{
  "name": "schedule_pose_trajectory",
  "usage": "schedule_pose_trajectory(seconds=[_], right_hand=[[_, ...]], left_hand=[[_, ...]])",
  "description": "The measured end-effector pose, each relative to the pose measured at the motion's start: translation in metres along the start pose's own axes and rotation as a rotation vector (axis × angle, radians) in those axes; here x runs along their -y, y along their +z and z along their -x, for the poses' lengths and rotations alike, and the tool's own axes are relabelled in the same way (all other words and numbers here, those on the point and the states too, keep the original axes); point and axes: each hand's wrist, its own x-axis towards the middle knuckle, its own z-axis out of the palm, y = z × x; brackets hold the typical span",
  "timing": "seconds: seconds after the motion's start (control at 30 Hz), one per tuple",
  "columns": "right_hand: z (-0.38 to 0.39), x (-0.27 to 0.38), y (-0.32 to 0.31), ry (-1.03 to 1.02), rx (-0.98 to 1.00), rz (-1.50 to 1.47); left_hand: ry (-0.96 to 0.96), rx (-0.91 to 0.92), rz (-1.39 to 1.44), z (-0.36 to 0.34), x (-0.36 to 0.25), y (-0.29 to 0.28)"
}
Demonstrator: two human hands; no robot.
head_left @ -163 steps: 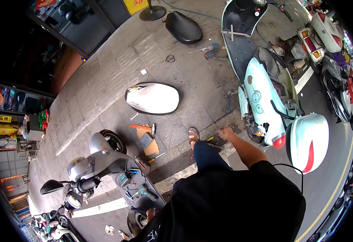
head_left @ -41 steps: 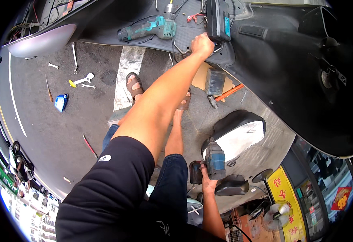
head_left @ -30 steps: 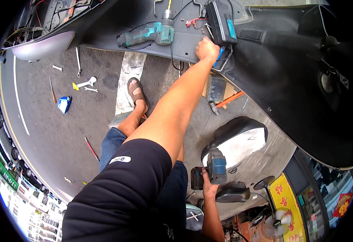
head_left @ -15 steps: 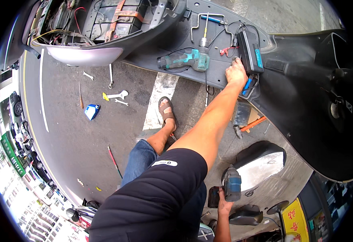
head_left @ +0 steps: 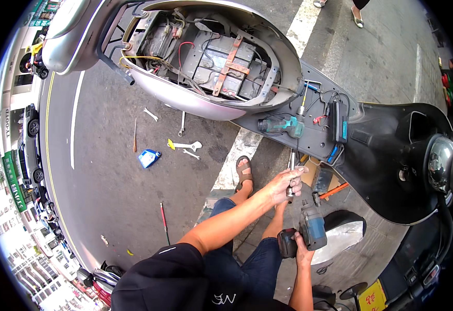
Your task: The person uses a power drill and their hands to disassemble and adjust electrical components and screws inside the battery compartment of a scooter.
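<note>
My left hand (head_left: 284, 186) has its fingers closed round a socket extension bar (head_left: 292, 159), a shiny metal rod with a wider socket-like lower end. Held nearly upright, the bar stands just off the edge of the scooter's footboard (head_left: 317, 144). In my right hand (head_left: 303, 254) is a blue and grey impact driver (head_left: 314, 230) with a dark battery, its nose pointing up towards the bar but apart from it. On the footboard lie a teal cordless drill (head_left: 283, 126) with a long bit and a black box-shaped device (head_left: 336, 122) with leads.
The scooter's open body (head_left: 195, 101) shows batteries (head_left: 224, 65) and loose wires. On the ground lie several wrenches (head_left: 187, 145), a screwdriver (head_left: 135, 137), a blue bottle (head_left: 148, 158) and an orange-handled hammer (head_left: 334, 191). The removed seat (head_left: 343, 241) lies right of my driver. A passer-by's foot (head_left: 358, 18) shows far off.
My left hand has drawn back from the footboard beside the black device and now holds the bar near the driver. My view has shifted, showing more of the scooter body.
</note>
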Motion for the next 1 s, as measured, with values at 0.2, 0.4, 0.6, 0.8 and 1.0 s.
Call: schedule_pose_trajectory(seconds=[0.2, 0.4, 0.6, 0.8, 1.0], right_hand=[[0.010, 0.118, 0.085, -0.365, 0.217, 0.102], [-0.006, 0.204, 0.157, -0.593, 0.246, 0.158], [-0.042, 0.247, 0.192, -0.520, 0.311, 0.084], [-0.077, 0.288, 0.195, -0.401, 0.335, 0.211], [-0.112, 0.316, 0.199, -0.266, 0.307, 0.237]], left_hand=[[0.353, -0.058, 0.150, 0.059, -0.104, 0.107], [0.536, -0.046, -0.017, 0.082, -0.181, 0.160], [0.528, -0.170, 0.119, 0.065, -0.232, 0.150], [0.462, -0.204, 0.287, 0.029, -0.261, 0.158], [0.379, -0.252, 0.390, -0.007, -0.262, 0.152]])
